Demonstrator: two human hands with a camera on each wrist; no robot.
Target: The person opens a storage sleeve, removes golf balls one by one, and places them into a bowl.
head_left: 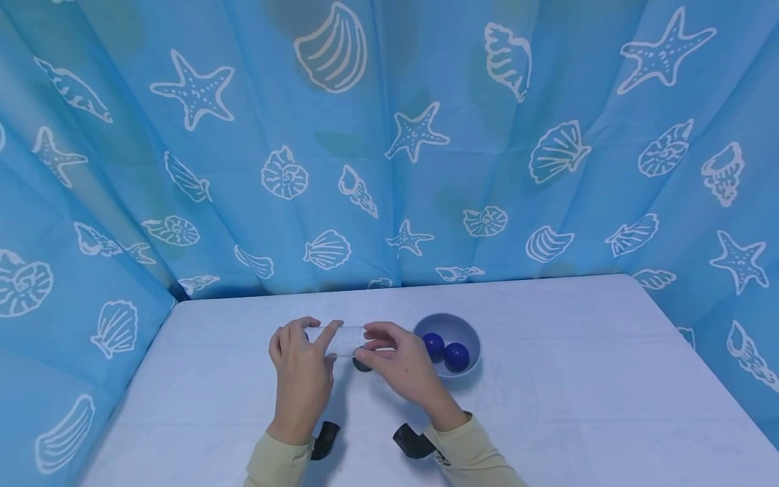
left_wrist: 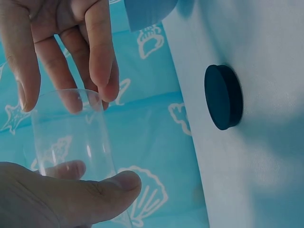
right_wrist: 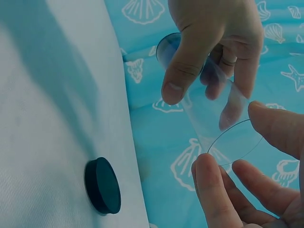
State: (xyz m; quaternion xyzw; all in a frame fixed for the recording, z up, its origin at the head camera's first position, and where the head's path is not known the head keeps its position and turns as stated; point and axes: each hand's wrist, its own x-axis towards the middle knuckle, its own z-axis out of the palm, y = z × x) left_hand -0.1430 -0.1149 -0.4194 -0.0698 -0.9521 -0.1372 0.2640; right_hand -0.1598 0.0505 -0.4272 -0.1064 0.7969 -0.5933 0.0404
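Note:
A clear plastic cylinder (head_left: 349, 340) lies sideways in the air above the table. My left hand (head_left: 302, 372) grips its left part, thumb on one side and fingers on the other. At the right end, the fingertips of my right hand (head_left: 404, 365) hold the round open rim, plain to see in the right wrist view. The cylinder's far end (right_wrist: 166, 50) shows a dark rim with something bluish, partly hidden behind the left hand. Below the cylinder, a black round cap (left_wrist: 223, 97) stands apart on the table, partly hidden in the head view.
Just right of my right hand stands a grey-blue bowl (head_left: 468, 329) with two dark blue balls (head_left: 456, 356) inside. A white cloth covers the table (head_left: 578, 379). Blue curtains (head_left: 389, 149) with white shells and starfish hang behind and along the sides.

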